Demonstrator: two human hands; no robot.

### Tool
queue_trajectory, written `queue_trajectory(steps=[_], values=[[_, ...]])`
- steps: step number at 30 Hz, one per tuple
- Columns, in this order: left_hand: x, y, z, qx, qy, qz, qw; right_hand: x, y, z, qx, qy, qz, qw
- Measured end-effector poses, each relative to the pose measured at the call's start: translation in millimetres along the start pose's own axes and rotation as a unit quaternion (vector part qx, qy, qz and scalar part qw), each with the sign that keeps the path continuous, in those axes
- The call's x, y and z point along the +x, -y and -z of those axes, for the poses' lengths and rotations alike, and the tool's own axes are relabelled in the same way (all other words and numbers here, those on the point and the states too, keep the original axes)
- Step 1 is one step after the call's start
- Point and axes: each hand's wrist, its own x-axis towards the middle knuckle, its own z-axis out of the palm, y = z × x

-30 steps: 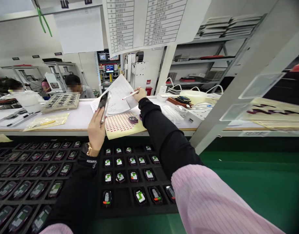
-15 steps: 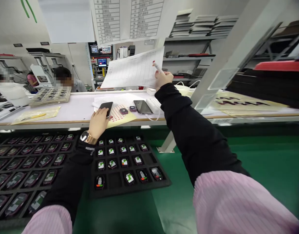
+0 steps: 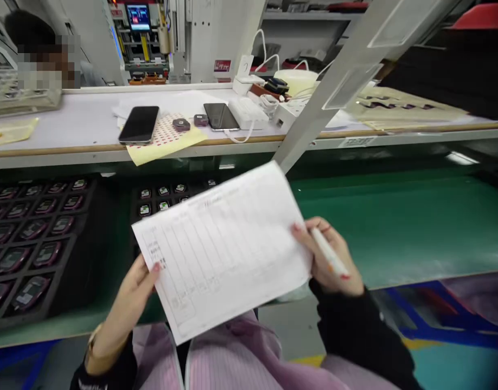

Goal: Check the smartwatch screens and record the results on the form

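While the green surface [image 3: 395, 216] runs under and beyond the paper sheet [image 3: 233, 249], the white bench [image 3: 82, 131] stands higher past it, probably to keep loose items off that surface. Black trays [image 3: 70, 281] sit left of and behind the sheet, their compartments holding each watch-like unit [image 3: 32, 292] apart. The sheet slopes between both hands, above the surface's near edge and the lap, which would keep its ruled face toward the wearer. Beyond it lies a yellow dotted card [image 3: 168, 150]. The left hand [image 3: 131, 287] pinches the sheet's left edge, thumb on top; the right hand [image 3: 346, 260] pinches its right edge likewise, likely stopping thin paper from sagging. Beyond the sheet, a phone [image 3: 139, 124] partly covers the card, perhaps weighting it. Right of the sheet's edge, a white pen [image 3: 330, 253] is tucked in the right hand, leaving its thumb free for the paper.
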Motion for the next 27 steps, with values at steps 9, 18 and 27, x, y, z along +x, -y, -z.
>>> queue_trajectory(steps=[9, 18, 27], values=[[-26, 75, 7.3, 0.081, -0.043, 0.068, 0.993, -112, -65, 8, -0.007, -0.047, -0.190, 0.981], [-26, 91, 0.0, 0.084, -0.022, 0.050, 0.995, -96, -70, 18, -0.061, -0.051, -0.182, 0.980], [-19, 96, 1.0, 0.130, -0.063, 0.028, 0.989, -93, -86, 11, -0.051, -0.035, -0.156, 0.986]])
